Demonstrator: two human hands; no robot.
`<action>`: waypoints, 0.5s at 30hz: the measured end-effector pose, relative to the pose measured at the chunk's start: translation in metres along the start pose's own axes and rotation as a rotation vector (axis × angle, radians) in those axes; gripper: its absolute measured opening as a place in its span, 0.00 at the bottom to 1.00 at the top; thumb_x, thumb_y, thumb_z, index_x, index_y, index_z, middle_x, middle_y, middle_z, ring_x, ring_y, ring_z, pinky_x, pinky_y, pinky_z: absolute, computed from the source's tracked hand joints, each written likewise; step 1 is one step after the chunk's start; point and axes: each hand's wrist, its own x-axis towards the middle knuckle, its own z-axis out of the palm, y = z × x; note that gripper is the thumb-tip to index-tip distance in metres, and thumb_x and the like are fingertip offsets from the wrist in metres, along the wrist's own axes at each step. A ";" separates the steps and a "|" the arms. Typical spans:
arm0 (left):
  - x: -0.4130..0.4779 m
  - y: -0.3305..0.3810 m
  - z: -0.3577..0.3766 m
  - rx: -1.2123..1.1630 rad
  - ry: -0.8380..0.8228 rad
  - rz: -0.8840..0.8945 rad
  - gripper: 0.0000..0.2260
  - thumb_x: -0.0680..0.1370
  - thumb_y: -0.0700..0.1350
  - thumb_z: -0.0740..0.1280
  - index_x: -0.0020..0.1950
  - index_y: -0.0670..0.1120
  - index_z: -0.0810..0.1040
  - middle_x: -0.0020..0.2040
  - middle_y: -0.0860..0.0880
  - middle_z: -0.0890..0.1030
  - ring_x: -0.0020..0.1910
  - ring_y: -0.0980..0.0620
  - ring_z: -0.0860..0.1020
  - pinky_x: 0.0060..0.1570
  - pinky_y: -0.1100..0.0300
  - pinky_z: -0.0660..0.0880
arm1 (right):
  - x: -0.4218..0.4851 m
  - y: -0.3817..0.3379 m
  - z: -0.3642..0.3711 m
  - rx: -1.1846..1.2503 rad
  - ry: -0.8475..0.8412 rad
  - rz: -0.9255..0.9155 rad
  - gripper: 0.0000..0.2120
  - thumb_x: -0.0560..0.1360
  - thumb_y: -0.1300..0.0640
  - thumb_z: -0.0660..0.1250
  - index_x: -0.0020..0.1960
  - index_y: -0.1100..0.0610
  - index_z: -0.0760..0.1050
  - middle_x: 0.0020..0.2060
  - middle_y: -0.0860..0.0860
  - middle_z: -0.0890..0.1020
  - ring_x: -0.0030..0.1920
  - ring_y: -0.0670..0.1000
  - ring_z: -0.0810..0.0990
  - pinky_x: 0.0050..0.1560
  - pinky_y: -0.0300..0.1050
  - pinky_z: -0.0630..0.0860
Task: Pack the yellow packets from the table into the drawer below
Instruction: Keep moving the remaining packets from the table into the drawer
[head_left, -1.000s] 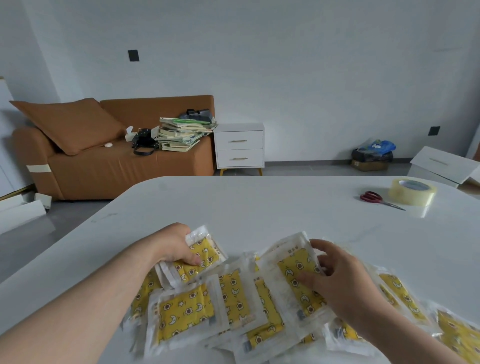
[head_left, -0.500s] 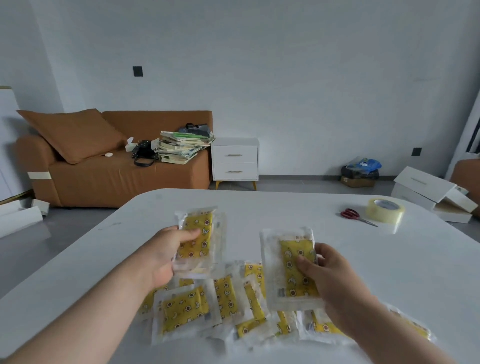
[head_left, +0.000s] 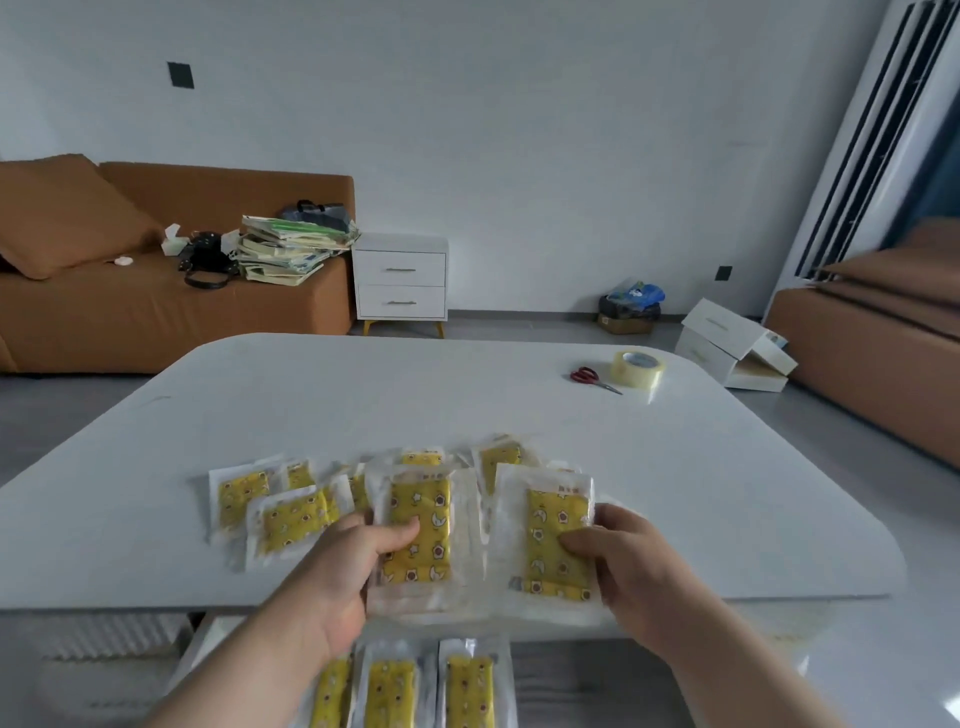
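Observation:
My left hand (head_left: 340, 577) grips a yellow packet (head_left: 422, 519) in clear wrap, held upright over the table's near edge. My right hand (head_left: 631, 569) grips a second yellow packet (head_left: 550, 525) beside it. Several more yellow packets (head_left: 270, 506) lie spread on the white table (head_left: 467, 395) just behind both hands. Below the table edge, the open drawer (head_left: 208, 644) shows three packets (head_left: 470, 686) standing in a row, partly hidden by my left forearm.
Red scissors (head_left: 592, 378) and a roll of clear tape (head_left: 638, 368) lie at the table's far right. Behind stand an orange sofa (head_left: 156, 306) with stacked books, a white nightstand (head_left: 401, 280) and white boxes (head_left: 727, 343) on the floor.
Both hands lifted a packet each off the pile and drew them back toward the table's near edge. The view tipped down, so the open drawer with packets now shows.

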 end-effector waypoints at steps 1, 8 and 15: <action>-0.002 -0.011 0.003 0.023 -0.005 -0.005 0.38 0.67 0.39 0.75 0.73 0.41 0.62 0.67 0.44 0.73 0.68 0.44 0.69 0.64 0.41 0.68 | -0.005 0.007 -0.010 -0.024 -0.008 0.021 0.11 0.73 0.74 0.64 0.55 0.70 0.75 0.48 0.67 0.84 0.48 0.66 0.84 0.51 0.63 0.80; -0.018 -0.096 0.025 0.156 0.033 -0.238 0.33 0.67 0.32 0.75 0.70 0.35 0.68 0.58 0.41 0.79 0.61 0.41 0.74 0.63 0.50 0.69 | -0.022 0.062 -0.075 -0.103 -0.009 0.250 0.13 0.72 0.77 0.64 0.56 0.69 0.76 0.47 0.65 0.85 0.47 0.65 0.85 0.49 0.61 0.81; 0.017 -0.156 0.056 0.344 0.134 -0.350 0.33 0.68 0.39 0.77 0.69 0.35 0.69 0.64 0.41 0.75 0.62 0.43 0.74 0.66 0.55 0.67 | 0.006 0.109 -0.096 -0.220 0.076 0.381 0.11 0.71 0.77 0.66 0.52 0.68 0.78 0.45 0.63 0.86 0.48 0.63 0.85 0.52 0.64 0.80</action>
